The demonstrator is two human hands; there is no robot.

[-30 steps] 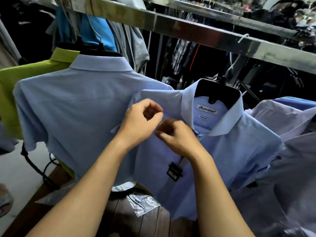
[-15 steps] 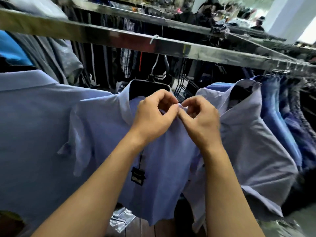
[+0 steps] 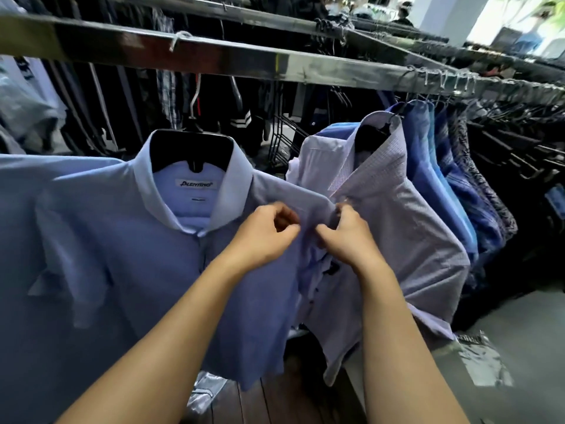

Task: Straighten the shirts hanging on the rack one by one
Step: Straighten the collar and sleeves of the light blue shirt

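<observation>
The left hand (image 3: 264, 238) pinched the shoulder of a blue shirt (image 3: 146, 258) hanging on the rail (image 3: 214, 58). The right hand (image 3: 350, 240), fingers curled, seemingly pinched the lilac shirt (image 3: 403, 228) beside it.

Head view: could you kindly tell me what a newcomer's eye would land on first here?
The left hand and right hand meet mid-frame, fingers curled, where the shoulder of a blue shirt overlaps a lilac shirt; which they pinch is unclear. The blue shirt hangs front-on at left centre, pale collar open around a black hanger. Above, a shiny rail crosses the frame, crowded with darker shirts at right.
</observation>
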